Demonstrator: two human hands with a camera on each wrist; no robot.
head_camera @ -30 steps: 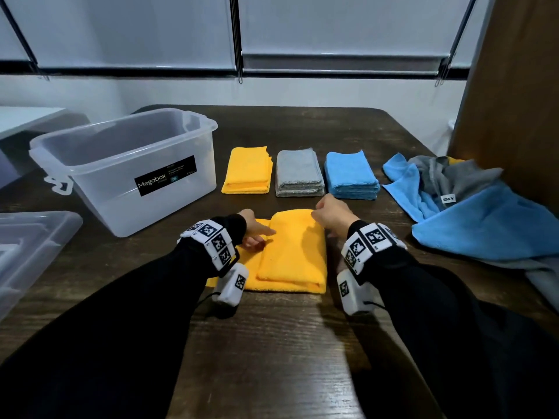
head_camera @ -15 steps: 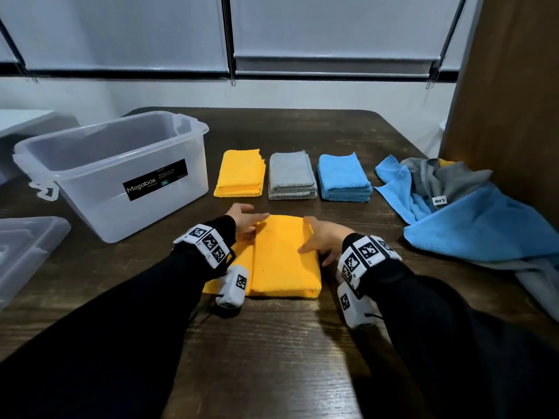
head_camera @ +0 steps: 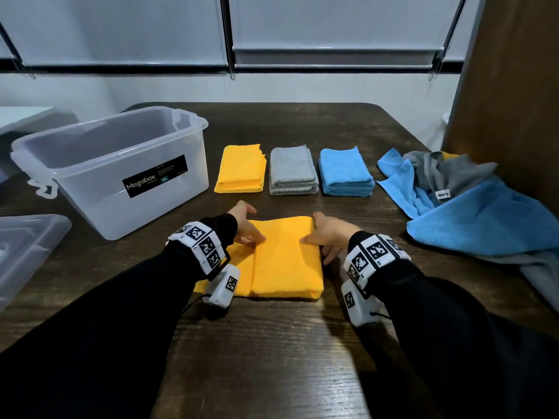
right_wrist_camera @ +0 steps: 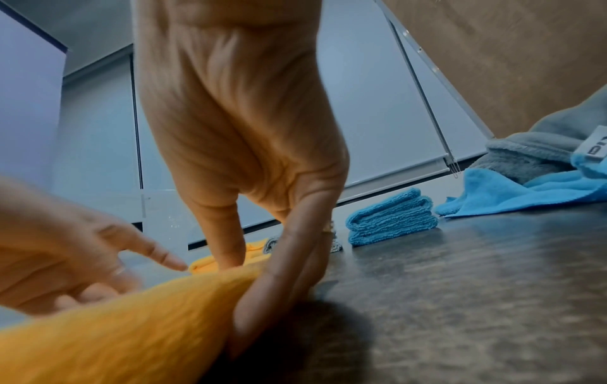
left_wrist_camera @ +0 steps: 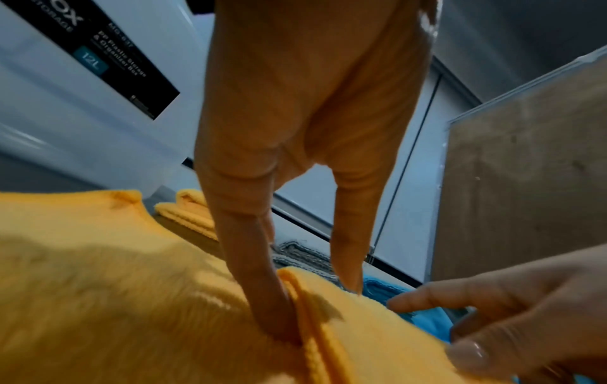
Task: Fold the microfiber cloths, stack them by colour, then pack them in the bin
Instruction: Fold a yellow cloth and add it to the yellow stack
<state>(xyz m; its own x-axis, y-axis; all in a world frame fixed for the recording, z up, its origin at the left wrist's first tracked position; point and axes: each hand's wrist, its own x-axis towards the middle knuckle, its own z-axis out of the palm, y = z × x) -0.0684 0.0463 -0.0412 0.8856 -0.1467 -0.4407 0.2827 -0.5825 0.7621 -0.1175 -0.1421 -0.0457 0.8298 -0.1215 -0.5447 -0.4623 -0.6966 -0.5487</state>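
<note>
A yellow cloth [head_camera: 286, 261] lies partly folded on the table in front of me, its right flap laid over the left part. My left hand [head_camera: 245, 227] presses straight fingers [left_wrist_camera: 269, 298] into the flap's left edge near the far corner. My right hand [head_camera: 328, 234] rests on the cloth's right side, thumb on top, straight fingers [right_wrist_camera: 282, 280] along the edge against the table. Behind the cloth sit three folded stacks: yellow [head_camera: 240, 170], grey [head_camera: 292, 171] and blue [head_camera: 346, 173]. The clear bin [head_camera: 99, 189] stands at the left with nothing showing inside.
A heap of unfolded blue and grey cloths [head_camera: 472, 213] covers the table's right side, beside a brown panel [head_camera: 511, 86]. The bin's clear lid [head_camera: 27, 255] lies at the near left. Dark wooden table [head_camera: 272, 343] stretches bare toward me.
My right hand has slid from the cloth's far edge to its right side. My left hand stays at the flap's edge. The folded flap lies flatter.
</note>
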